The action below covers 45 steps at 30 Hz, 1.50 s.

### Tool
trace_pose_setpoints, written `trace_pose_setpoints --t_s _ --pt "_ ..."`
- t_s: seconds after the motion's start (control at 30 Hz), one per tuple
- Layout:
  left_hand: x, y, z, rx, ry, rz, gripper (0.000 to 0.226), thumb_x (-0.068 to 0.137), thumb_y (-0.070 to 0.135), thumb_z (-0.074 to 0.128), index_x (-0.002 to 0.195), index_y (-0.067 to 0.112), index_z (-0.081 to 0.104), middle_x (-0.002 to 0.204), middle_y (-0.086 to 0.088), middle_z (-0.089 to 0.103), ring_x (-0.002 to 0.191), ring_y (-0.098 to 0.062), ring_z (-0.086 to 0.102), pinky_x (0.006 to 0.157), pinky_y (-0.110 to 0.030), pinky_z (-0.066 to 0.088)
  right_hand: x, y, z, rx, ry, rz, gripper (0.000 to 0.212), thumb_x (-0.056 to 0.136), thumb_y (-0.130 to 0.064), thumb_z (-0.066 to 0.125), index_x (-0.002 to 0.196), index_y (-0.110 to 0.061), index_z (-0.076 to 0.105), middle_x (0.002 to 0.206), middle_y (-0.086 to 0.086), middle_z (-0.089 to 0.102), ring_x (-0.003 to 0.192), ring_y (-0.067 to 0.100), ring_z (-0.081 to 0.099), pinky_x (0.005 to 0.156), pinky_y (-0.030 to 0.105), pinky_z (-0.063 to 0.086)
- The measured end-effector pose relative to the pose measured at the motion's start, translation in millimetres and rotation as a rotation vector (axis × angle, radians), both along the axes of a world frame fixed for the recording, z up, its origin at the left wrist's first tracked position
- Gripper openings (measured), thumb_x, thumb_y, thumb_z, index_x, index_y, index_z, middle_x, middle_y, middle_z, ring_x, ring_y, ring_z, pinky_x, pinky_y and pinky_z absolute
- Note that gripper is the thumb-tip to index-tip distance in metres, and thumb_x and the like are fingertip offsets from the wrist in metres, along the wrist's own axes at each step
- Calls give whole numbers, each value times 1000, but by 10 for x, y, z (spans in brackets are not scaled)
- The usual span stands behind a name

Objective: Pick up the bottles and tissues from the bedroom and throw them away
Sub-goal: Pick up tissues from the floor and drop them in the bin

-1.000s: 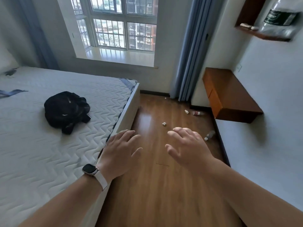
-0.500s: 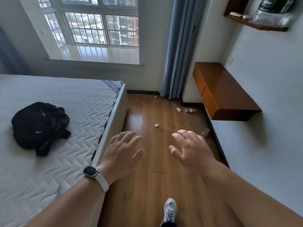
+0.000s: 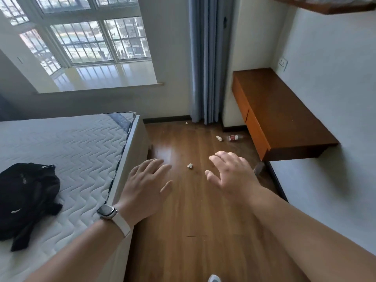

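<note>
I see a crumpled tissue (image 3: 190, 166) lying on the wooden floor (image 3: 195, 210), in the gap between my two hands as the camera frames them. Farther on, a second tissue (image 3: 219, 138) sits just beside a red-labelled bottle (image 3: 233, 137) lying on its side, close to the near edge of the wall-mounted bench (image 3: 278, 112). A clear bottle (image 3: 258, 169) lies low against the right baseboard, under the bench's front corner, partly hidden by my right hand. A small white scrap (image 3: 186, 123) rests near the foot of the blue curtain (image 3: 205, 58).

My left hand (image 3: 145, 188) hangs palm down with fingers spread, holding nothing, over the strip of floor beside the bed (image 3: 77, 151) frame edge. My right hand (image 3: 232, 176) is likewise spread wide and empty. A watch (image 3: 106, 211) is on my left wrist.

The floor forms a corridor between bed frame and right wall, bare apart from this litter. A black backpack (image 3: 26, 200) lies on the mattress, well apart from the floor litter.
</note>
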State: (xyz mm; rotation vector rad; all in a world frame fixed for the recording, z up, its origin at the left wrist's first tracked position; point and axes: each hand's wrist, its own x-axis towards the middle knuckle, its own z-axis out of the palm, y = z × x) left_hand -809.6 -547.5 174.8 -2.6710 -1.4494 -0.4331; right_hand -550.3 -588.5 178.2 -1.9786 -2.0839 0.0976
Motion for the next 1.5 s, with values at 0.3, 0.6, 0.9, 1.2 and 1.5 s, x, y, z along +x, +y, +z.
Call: trace_pose_setpoints --t_s 0.3,0.6,0.9,1.2,1.5 --pt "621 850 -84 -55 21 -81 48 87 52 43 125 27 58 131 4 57 124 -21 49 99 -39 39 607 550 -78 -71 5 -100 64 88 -58 23 126 -18 55 130 2 54 118 23 49 94 41 40" --pt "803 2094 -365 -90 -21 -148 44 86 52 42 120 27 59 126 2 60 120 -23 53 93 -42 44 797 1509 -196 -78 -21 -199 59 90 -55 29 125 -17 57 129 4 56 117 24 50 94 42 42" --pt "725 3850 -472 -139 -63 -197 45 84 51 44 121 28 57 127 5 57 122 -21 50 96 -42 42 669 3011 -142 -161 -130 -246 59 91 -56 27 130 -19 52 134 0 51 122 22 46 98 40 41" --pt "743 4965 -568 -178 -74 -189 49 85 55 40 123 29 57 130 6 55 124 -21 48 97 -41 42 647 4150 -143 -179 -163 -218 53 95 -54 31 134 -21 48 136 -2 47 124 18 43 101 37 39" --pt "1208 5754 -883 -185 -67 -80 43 84 50 47 121 29 55 126 4 58 119 -23 53 92 -41 45 1339 5290 -590 -218 -127 -124 58 91 -55 28 130 -19 52 132 -2 51 121 18 46 96 37 40"
